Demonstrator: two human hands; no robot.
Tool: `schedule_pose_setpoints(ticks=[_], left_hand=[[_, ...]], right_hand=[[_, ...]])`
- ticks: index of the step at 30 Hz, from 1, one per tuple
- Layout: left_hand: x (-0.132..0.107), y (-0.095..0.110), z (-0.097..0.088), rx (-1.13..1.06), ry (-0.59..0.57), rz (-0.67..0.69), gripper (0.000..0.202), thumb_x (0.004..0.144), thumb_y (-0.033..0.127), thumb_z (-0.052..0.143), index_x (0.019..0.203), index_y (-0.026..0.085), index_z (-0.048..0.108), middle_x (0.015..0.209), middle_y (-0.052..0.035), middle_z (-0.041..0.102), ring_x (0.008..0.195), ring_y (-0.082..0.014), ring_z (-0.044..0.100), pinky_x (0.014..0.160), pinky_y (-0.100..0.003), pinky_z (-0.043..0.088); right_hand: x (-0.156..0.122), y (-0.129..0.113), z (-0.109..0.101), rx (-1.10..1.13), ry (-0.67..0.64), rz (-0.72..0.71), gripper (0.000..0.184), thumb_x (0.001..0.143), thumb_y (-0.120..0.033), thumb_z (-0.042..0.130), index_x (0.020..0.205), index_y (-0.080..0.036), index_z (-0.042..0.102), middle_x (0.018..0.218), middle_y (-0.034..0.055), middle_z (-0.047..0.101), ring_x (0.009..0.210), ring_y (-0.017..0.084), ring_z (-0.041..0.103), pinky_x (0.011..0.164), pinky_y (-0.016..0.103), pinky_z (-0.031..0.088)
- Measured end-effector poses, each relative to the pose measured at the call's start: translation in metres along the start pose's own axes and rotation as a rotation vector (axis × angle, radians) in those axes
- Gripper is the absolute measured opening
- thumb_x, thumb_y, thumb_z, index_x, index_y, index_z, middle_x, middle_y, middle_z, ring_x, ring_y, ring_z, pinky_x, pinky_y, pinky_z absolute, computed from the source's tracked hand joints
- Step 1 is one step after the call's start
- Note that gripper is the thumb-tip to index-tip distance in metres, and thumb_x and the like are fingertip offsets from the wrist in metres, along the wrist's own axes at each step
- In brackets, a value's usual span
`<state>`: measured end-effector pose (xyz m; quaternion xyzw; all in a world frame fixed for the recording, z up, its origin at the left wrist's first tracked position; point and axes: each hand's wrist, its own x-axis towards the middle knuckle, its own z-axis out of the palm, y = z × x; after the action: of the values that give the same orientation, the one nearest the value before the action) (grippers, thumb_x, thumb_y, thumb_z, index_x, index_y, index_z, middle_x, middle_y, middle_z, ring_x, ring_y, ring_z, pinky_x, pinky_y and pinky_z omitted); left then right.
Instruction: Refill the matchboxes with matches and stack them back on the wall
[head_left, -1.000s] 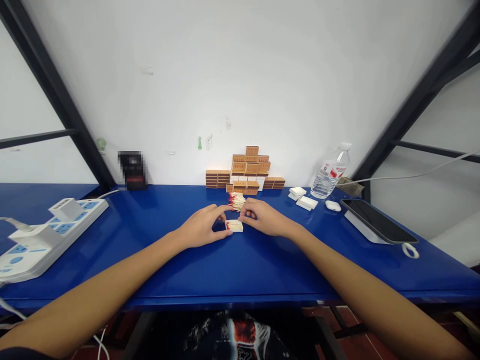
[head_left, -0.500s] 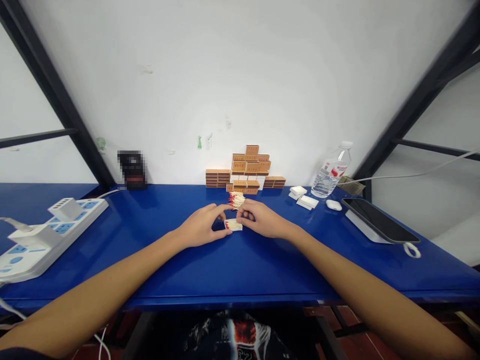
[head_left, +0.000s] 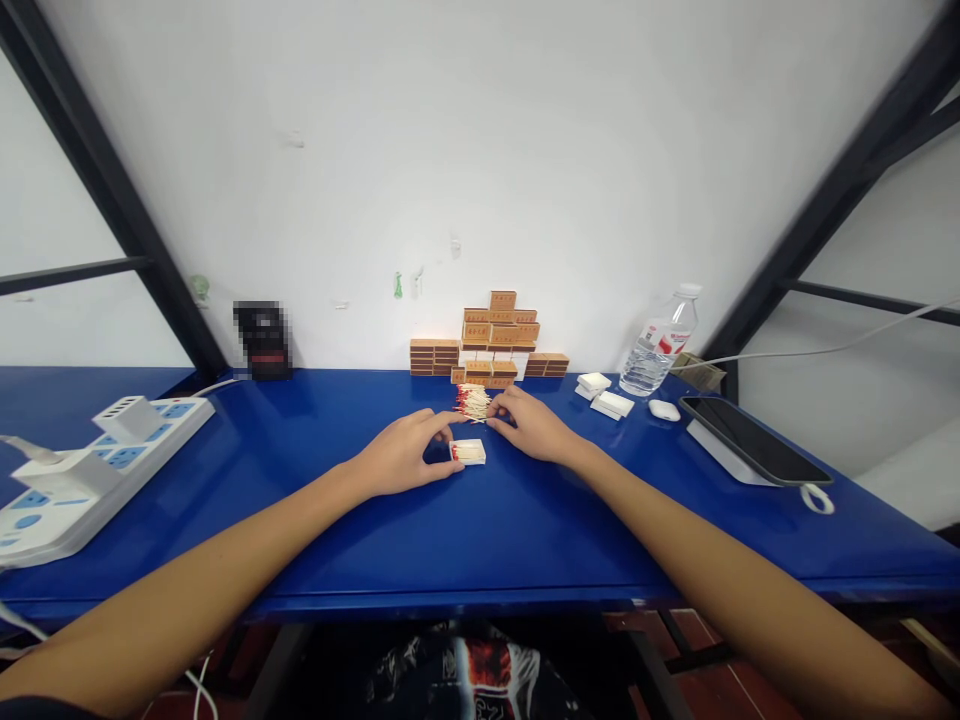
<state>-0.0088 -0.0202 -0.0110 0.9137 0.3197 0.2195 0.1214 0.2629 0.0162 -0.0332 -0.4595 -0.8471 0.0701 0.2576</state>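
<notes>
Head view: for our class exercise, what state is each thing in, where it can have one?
White tray: open, holding matches
Loose matches: heaped
Matchboxes: stacked
Bottle: capped, partly filled
Phone: screen dark
Power strip: adapters plugged in
White case: appears closed
</notes>
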Motion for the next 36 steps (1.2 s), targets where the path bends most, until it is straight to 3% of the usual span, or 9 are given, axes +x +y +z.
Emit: schedule_pose_setpoints(ticks=[7, 13, 17, 24, 32, 36], left_hand=[[0.001, -0.001, 0.0, 0.015, 0.01, 0.0, 0.059, 0.091, 0.041, 0.073, 0.145, 0.028, 0.051, 0.106, -0.0029, 0.071, 0.1, -0.0234, 0.065, 0.088, -0.037, 0.052], [0.0, -0.002, -0.001, 0.05, 0.057, -0.039, 0.061, 0.09, 0.04, 0.074, 0.145, 0.028, 0.051, 0.104, -0.0024, 0.071, 0.098, -0.024, 0.065, 0.088, -0.038, 0.052], [0.001, -0.001, -0.001, 0.044, 0.058, -0.045, 0.06, 0.089, 0.038, 0.074, 0.143, 0.027, 0.051, 0.102, -0.0022, 0.071, 0.097, -0.0237, 0.065, 0.088, -0.038, 0.052], [0.001, -0.002, 0.002, 0.018, 0.043, 0.002, 0.059, 0.09, 0.039, 0.074, 0.143, 0.027, 0.05, 0.104, -0.0023, 0.071, 0.098, -0.0233, 0.064, 0.089, -0.038, 0.052], [0.001, 0.0, 0.001, 0.005, 0.026, -0.015, 0.06, 0.089, 0.038, 0.075, 0.143, 0.028, 0.051, 0.104, -0.0019, 0.07, 0.098, -0.0227, 0.065, 0.088, -0.037, 0.053], [0.0, 0.0, 0.001, 0.012, 0.02, -0.019, 0.06, 0.09, 0.04, 0.075, 0.143, 0.029, 0.051, 0.104, -0.0019, 0.07, 0.097, -0.0226, 0.065, 0.088, -0.037, 0.052]], right_hand=[[-0.001, -0.002, -0.012, 0.011, -0.151, 0.049, 0.012, 0.099, -0.021, 0.057, 0.09, -0.017, 0.064, 0.096, 0.0073, 0.06, 0.083, 0.019, 0.058, 0.078, 0.031, 0.046], [-0.005, -0.009, -0.024, 0.019, -0.062, 0.033, 0.013, 0.1, -0.022, 0.054, 0.089, -0.018, 0.06, 0.096, 0.0074, 0.061, 0.084, 0.019, 0.058, 0.077, 0.032, 0.045], [-0.007, -0.026, -0.019, 0.109, -0.037, -0.007, 0.013, 0.101, -0.026, 0.054, 0.092, -0.019, 0.061, 0.095, 0.0061, 0.06, 0.083, 0.018, 0.057, 0.076, 0.03, 0.045], [-0.01, -0.043, -0.008, 0.168, -0.092, -0.098, 0.009, 0.097, -0.019, 0.059, 0.091, -0.019, 0.065, 0.095, 0.0045, 0.059, 0.084, 0.017, 0.057, 0.077, 0.028, 0.045], [0.002, -0.026, -0.002, 0.051, 0.08, 0.06, 0.011, 0.094, -0.028, 0.069, 0.089, -0.018, 0.068, 0.086, 0.0025, 0.062, 0.076, 0.016, 0.056, 0.07, 0.028, 0.04], [0.007, -0.023, 0.007, -0.001, 0.035, 0.133, 0.013, 0.093, -0.029, 0.071, 0.086, -0.019, 0.067, 0.086, 0.0034, 0.062, 0.077, 0.017, 0.057, 0.07, 0.028, 0.039]])
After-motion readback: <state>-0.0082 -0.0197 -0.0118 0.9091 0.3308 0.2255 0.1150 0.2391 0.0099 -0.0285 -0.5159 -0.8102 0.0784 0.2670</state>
